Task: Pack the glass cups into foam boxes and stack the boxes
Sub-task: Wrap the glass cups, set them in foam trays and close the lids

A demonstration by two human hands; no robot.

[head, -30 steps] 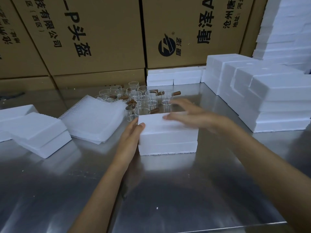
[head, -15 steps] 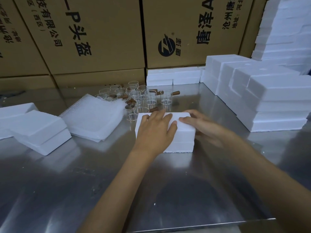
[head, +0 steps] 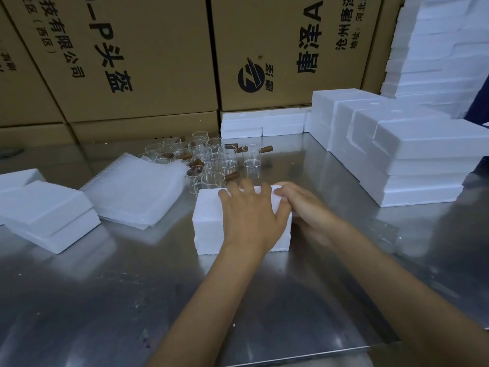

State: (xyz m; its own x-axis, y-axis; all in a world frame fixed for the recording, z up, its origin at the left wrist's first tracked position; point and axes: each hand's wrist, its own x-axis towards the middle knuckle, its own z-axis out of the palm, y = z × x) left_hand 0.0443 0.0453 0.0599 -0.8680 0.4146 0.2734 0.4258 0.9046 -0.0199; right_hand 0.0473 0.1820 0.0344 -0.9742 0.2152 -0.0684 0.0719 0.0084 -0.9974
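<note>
Right now my left hand (head: pixel 251 215) lies spread on top of the closed foam box (head: pixel 209 221) at the middle of the steel table (head: pixel 105 300), its fingers (head: pixel 247 186) bent over the far top edge and pressing down. My right hand (head: pixel 304 205) clasps the box's right end, fingertips curled against the upper corner; how far the thumb wraps underneath I cannot tell.

I judge the lid is being seated, so the risk is uneven pressure: pushing harder on one end could cock the lid or crumble the soft foam rim, and I cannot see whether the seam has closed all round. A shove forward would be worse, since the loose glass cups (head: pixel 227 160) with brown handles stand just beyond the box's far edge and the nearest almost touches it; a slide that way would knock them together.

For room, the near side of the table is open metal toward me, the safest way to draw the box. To the right, the stepped stack of finished foam boxes (head: pixel 423 165) sits well apart with a bare lane between. On the left lie the bubble-wrap sheets (head: pixel 137 194) and spare foam pieces (head: pixel 47 210), near the table's left side.
</note>
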